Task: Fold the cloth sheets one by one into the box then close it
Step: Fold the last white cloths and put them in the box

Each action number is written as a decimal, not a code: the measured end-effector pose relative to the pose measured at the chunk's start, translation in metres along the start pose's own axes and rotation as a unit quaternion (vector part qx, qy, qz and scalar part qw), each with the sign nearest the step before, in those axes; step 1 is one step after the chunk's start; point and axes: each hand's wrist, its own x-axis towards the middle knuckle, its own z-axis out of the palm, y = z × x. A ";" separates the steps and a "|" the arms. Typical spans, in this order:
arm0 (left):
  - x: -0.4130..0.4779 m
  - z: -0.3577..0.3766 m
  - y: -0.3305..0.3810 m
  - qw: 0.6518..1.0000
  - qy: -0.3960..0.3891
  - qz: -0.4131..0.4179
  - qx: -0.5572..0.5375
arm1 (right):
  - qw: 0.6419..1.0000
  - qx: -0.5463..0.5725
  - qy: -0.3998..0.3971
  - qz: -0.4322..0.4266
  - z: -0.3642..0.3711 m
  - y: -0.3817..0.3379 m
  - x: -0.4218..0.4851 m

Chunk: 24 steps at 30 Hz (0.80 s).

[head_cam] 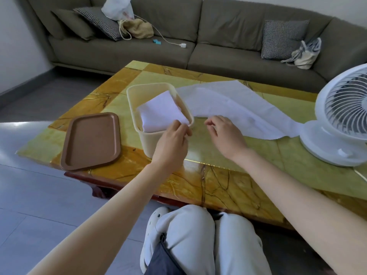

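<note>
While the left hand [171, 137] sits at the near right corner of the box [148, 142], its thumb and forefinger meet on the corner of the folded cloth [160, 114] and seem to pinch it. The right hand [225, 134] lies just right of centre with its fingers loosely curled over the near edge of the loose sheet [234, 108]. I cannot tell whether it grips that edge or only hovers above it.

The step in hand looks like seating the folded cloth. To do it well, press that corner down below the rim so the cloth lies flat and leaves room for the next one. Nothing should stand proud of the rim, or the lid will not seat. The right hand then wants a firm pinch on the loose sheet's near edge, drawing it clear of the box before folding.

The cream box stands open at the centre of the frame. It holds the one folded white cloth, tilted, with its near edge riding close to the rim. Nothing else shows inside. The brown lid [90, 139] lies hollow side up to the left of the box, apart from it, with nothing on it.

The loose sheet spreads flat across the desk [228, 183] towards the right, its far end reaching the base of a white fan [343, 114]. A sofa [218, 26] fills the top of the frame.
</note>
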 end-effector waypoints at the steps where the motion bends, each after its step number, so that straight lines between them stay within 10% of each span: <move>1: -0.001 0.018 0.004 0.999 -0.047 0.020 0.012 | 0.999 -0.011 -0.016 0.031 -0.004 0.022 -0.006; 9: 0.008 0.102 -0.014 0.962 -0.238 -0.029 0.128 | 0.956 -0.061 -0.204 0.203 0.003 0.141 -0.026; 24: 0.030 0.134 -0.004 0.943 -0.201 0.000 0.264 | 0.954 -0.137 -0.127 0.233 0.040 0.202 -0.001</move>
